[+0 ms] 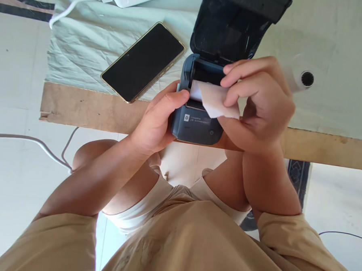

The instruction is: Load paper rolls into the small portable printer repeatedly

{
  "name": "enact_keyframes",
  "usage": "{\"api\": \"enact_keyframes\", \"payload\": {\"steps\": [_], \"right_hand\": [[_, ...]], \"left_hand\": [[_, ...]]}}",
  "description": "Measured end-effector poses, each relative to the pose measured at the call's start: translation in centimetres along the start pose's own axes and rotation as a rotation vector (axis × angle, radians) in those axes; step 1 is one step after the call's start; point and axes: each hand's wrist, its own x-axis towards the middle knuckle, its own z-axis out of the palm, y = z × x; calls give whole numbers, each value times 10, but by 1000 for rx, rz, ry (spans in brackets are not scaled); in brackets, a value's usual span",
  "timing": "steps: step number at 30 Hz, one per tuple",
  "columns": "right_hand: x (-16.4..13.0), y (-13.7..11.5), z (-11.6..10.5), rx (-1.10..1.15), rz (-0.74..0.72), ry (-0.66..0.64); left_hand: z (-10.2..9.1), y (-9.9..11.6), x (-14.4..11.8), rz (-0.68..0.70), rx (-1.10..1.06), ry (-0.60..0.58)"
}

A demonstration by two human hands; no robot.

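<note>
A small blue printer (pixel 196 124) sits at the surface (pixel 320 147) edge, lid open. The left hand (pixel 157 118) braces its side, fingers closed on the casing; the right hand (pixel 255 103) pinches the paper strip (pixel 214 101) — thin, floppy, probably easily torn — at its free end.

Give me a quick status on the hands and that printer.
Left hand grips printer body. Right hand pinches paper strip at open lid. Phone alongside, clear.
</note>
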Motion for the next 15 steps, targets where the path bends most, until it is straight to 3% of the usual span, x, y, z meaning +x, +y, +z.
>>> {"api": "enact_keyframes", "payload": {"steps": [4, 9, 12, 15], "right_hand": [[-2, -12, 1, -43, -67, -107], [-3, -16, 1, -59, -64, -217], [-2, -13, -3, 22, -38, -71], [-1, -11, -10, -49, 205, 188]], "left_hand": [[-4, 1, 0, -1, -13, -68], [3, 3, -5, 30, 12, 38], [7, 4, -6, 22, 62, 65], [7, 3, -7, 20, 58, 23]]}}
